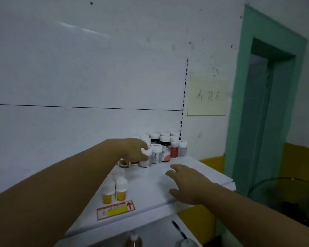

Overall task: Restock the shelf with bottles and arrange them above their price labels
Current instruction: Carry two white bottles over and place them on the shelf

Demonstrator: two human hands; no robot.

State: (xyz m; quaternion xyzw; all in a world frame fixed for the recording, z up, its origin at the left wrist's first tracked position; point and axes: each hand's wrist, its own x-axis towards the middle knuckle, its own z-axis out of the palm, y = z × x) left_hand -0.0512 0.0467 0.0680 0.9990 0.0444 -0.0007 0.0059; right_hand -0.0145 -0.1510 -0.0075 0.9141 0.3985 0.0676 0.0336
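**Left hand on a bottle at the back of the shelf**

So the bottles (161, 148) are bunched up at the far right end of the white shelf (150, 182), right against the wall, white caps mostly, a couple with dark bodies and one with a reddish label. The left hand (132, 150) is reaching in there with its fingers (144, 157) curled around a white-capped bottle (146, 158) at the front left of the bunch. It looks like a grip, though the picture is a bit soft there.

Closer to the front edge there's a small separate group of yellow bottles (114, 190), standing upright just behind a red and yellow price label (116, 209) stuck on the shelf lip.

The right hand (187, 184) is holding nothing, palm down over the bare right part of the shelf, fingers loosely spread; can't tell if it's touching the surface.

Further out: a yellowish paper note (207, 95) with handwriting on the wall, and a green door frame (239, 104) to the right. Below the shelf, a pen (179, 229) lies on a lower level.
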